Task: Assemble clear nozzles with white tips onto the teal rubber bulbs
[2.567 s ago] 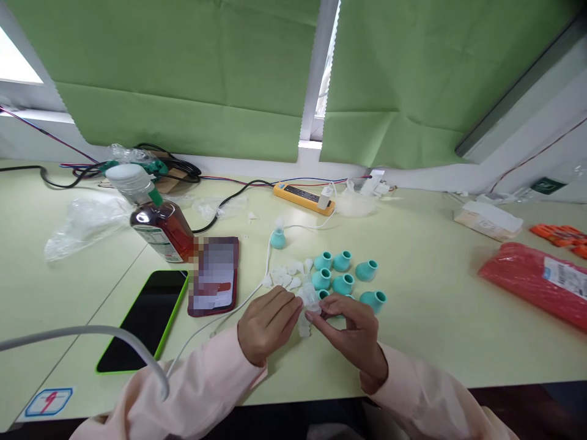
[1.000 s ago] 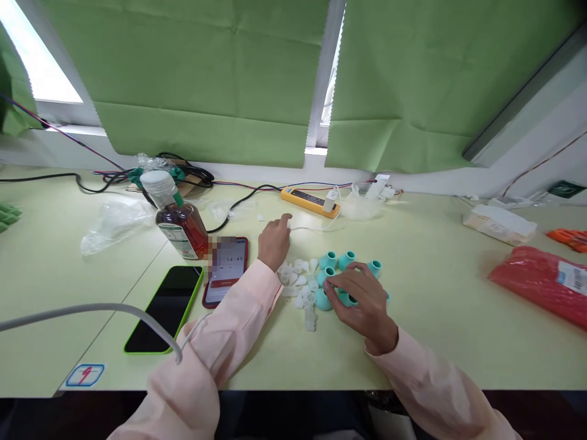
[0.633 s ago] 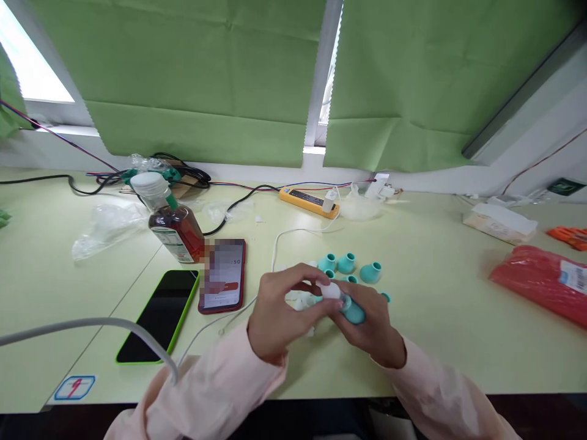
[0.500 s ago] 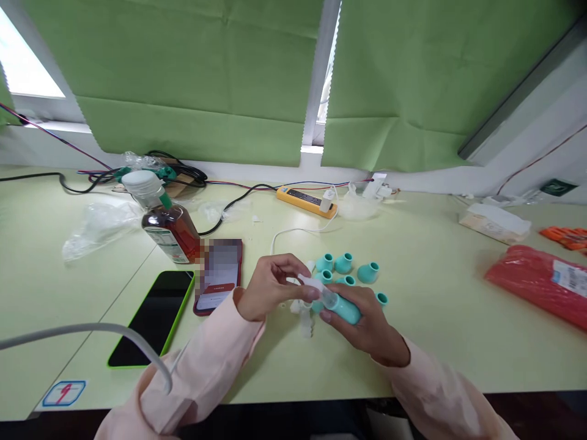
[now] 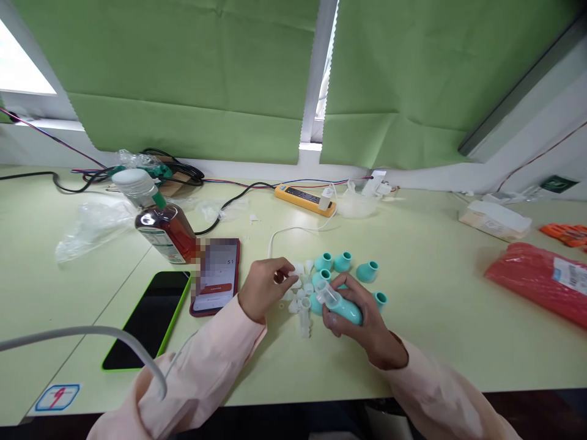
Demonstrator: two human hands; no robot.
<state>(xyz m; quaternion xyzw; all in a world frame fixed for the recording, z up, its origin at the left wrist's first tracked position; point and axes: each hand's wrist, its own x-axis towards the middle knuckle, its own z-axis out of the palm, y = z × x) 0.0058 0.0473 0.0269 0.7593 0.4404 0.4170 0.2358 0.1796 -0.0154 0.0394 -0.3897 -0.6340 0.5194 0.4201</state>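
Nearest, at the table's front edge, a blue-framed sticker marks the left corner; above it a black phone with a lime edge lies flat beside the left forearm, presumably put there so it stays out of the hands' way. The right hand wraps its fingers around a teal bulb, thumb beneath, tilting it so that its clear nozzle points up and leftward; that grip seems meant to steady the soft-looking body and leave the nozzle uncovered. The left hand curves thumb and fingertips toward each other over a loose heap of small white pieces (whether a piece sits between those tips, I cannot tell); the heap lies between the hands, likely so both can reach it. Just beyond the right hand, other teal bulbs rest mouth upward, probably because their broad bases sit steadily; a red-cased phone lies left of the heap, its screen upward and readable. Farther off stand a dark amber bottle and, near the wall, a yellow power strip, apparently set back to free the working area; green blinds hang behind.
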